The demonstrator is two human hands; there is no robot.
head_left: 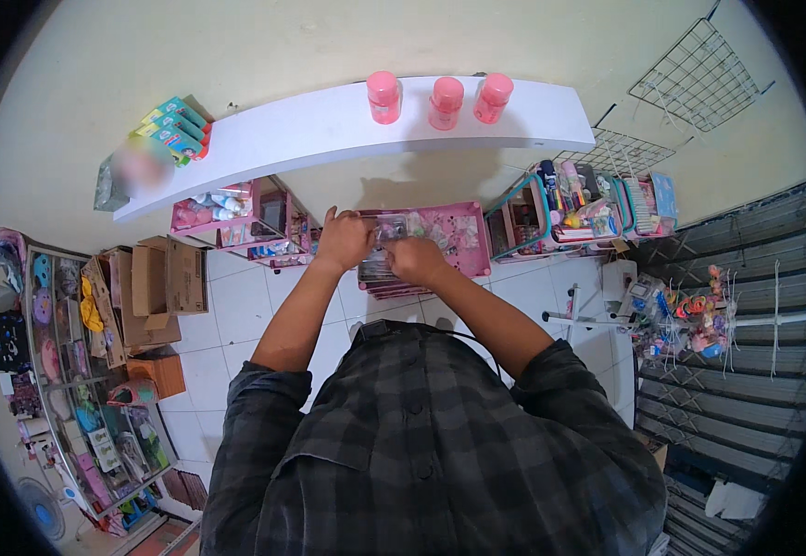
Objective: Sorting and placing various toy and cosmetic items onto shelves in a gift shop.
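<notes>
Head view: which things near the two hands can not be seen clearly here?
- Clear packet, head view: the left hand and right hand cover most of it, so its contents are unclear.
- Pink box: its lower part is hidden by the hands.
- Item at the white shelf's left end: blurred.
- Goods in the glass cabinet: too small.

Three pink jars [440, 98] at upper centre, white shelf [329, 125], pink patterned box [459, 232] at centre, grey and black plaid shirt [421, 445] below, brown cardboard boxes [157, 283] at left, white tiled floor [236, 306]
</notes>
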